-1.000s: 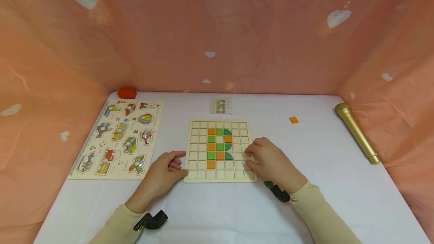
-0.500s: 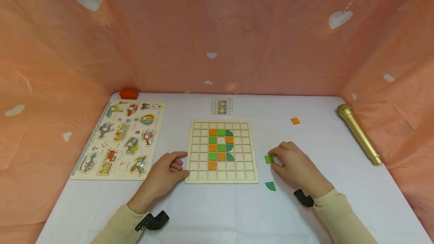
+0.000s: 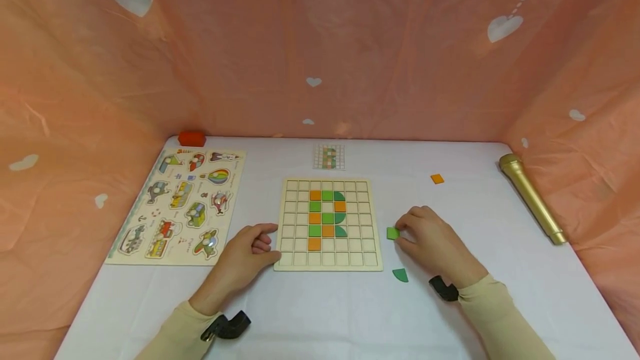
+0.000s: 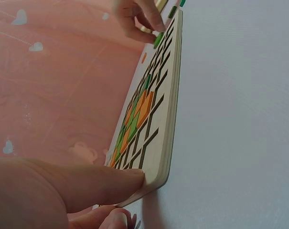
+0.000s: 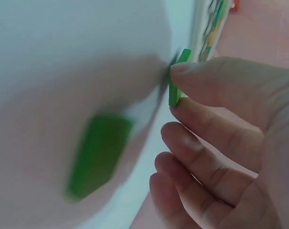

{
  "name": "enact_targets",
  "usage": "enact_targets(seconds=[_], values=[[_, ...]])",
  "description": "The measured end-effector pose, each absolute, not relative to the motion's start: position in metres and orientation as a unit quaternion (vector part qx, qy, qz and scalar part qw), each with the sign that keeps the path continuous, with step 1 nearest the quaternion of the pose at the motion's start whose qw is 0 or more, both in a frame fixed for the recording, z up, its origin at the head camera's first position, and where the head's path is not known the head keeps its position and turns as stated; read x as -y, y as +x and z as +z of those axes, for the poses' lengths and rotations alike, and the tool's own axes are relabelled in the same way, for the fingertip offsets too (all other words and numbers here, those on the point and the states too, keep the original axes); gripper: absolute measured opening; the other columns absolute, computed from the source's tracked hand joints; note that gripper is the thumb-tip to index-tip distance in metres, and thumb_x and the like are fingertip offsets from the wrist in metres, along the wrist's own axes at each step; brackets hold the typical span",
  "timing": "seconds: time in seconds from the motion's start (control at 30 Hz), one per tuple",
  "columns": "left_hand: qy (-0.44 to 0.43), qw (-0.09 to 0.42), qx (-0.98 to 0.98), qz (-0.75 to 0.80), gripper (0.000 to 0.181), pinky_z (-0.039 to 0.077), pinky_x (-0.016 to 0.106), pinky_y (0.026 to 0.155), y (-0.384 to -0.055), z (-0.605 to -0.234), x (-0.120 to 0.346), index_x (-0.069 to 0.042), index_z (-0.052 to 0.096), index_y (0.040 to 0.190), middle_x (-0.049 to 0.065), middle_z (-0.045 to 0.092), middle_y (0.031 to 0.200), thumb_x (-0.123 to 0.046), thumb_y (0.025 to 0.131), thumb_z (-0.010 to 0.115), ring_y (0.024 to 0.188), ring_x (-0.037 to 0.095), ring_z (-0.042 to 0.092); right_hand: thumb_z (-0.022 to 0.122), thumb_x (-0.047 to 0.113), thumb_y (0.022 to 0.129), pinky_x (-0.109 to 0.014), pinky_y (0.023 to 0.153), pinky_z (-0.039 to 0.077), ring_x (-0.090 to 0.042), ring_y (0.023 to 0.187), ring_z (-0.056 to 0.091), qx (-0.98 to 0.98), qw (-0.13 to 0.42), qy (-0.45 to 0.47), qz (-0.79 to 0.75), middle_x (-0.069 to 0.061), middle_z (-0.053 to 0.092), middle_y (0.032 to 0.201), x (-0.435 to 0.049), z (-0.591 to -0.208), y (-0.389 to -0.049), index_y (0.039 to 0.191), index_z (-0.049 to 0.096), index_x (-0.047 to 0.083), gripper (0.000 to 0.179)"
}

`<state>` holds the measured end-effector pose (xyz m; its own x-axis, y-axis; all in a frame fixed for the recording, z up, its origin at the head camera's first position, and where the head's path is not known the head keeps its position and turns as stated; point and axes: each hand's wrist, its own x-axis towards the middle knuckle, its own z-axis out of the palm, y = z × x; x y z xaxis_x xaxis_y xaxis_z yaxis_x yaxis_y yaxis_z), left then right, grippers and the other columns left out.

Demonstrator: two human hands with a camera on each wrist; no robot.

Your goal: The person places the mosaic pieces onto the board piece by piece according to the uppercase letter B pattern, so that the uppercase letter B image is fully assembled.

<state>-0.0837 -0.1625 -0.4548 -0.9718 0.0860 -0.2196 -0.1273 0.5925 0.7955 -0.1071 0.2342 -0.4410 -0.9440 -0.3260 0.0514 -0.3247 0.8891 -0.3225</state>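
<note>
In the head view a pale wooden grid board (image 3: 300, 263) lies flat, with orange and green tiles set in its cells. My left hand (image 3: 242, 260) is at its left edge; the thumb (image 4: 111, 183) presses on the near corner and the index finger touches the side. Right of the board, my right hand (image 3: 435, 246) pinches a light green square tile (image 3: 392, 233) between thumb and index finger. The right wrist view shows this tile (image 5: 174, 93) edge-on. A dark green quarter-round tile (image 3: 400, 275) lies near my right hand.
An orange square tile (image 3: 437, 179) lies farther back. Behind the board is a small pattern card (image 3: 329, 157). A picture puzzle board (image 3: 187, 210) and a red block (image 3: 192, 138) are at left, a gold microphone-shaped object (image 3: 532, 199) at right.
My right hand has gone from the board's right edge to the table beside it. The green square tile has shifted slightly left and turned in its fingers. My left hand stays put.
</note>
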Motion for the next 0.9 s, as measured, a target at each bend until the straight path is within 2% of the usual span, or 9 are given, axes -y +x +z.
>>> enact_targets(seconds=[0.27,0.57,0.9], values=[[-0.012,0.119,-0.882,0.456,0.054,0.055,0.019,0.084,-0.083,-0.455,0.163,-0.007,0.067,0.141,0.008,0.063,0.113,-0.01,0.09,0.084,0.096,0.013,0.062,0.08,0.02,0.092,-0.038,0.089,0.06,-0.016,0.105,0.06,-0.965,0.004,-0.201,-0.171,0.004,0.069,0.104,-0.188,-0.433,-0.117,0.104,0.08,0.012,0.013],[-0.01,0.113,-0.88,0.461,0.055,0.054,0.018,0.082,-0.083,-0.455,0.163,-0.005,0.068,0.14,0.009,0.063,0.112,-0.008,0.089,0.085,0.094,0.013,0.061,0.085,0.018,0.087,-0.03,0.08,0.058,-0.014,0.097,0.058,-0.936,-0.013,-0.295,-0.194,0.003,0.067,0.098,-0.126,-0.434,-0.115,0.1,0.081,0.013,0.014],[-0.008,0.113,-0.88,0.462,0.055,0.054,0.019,0.082,-0.083,-0.454,0.164,-0.005,0.068,0.14,0.009,0.063,0.111,-0.009,0.088,0.086,0.094,0.013,0.061,0.087,0.02,0.086,-0.027,0.078,0.057,-0.012,0.095,0.058,-0.925,-0.002,-0.33,-0.19,0.008,0.068,0.096,-0.1,-0.44,-0.102,0.098,0.081,0.018,0.013]])
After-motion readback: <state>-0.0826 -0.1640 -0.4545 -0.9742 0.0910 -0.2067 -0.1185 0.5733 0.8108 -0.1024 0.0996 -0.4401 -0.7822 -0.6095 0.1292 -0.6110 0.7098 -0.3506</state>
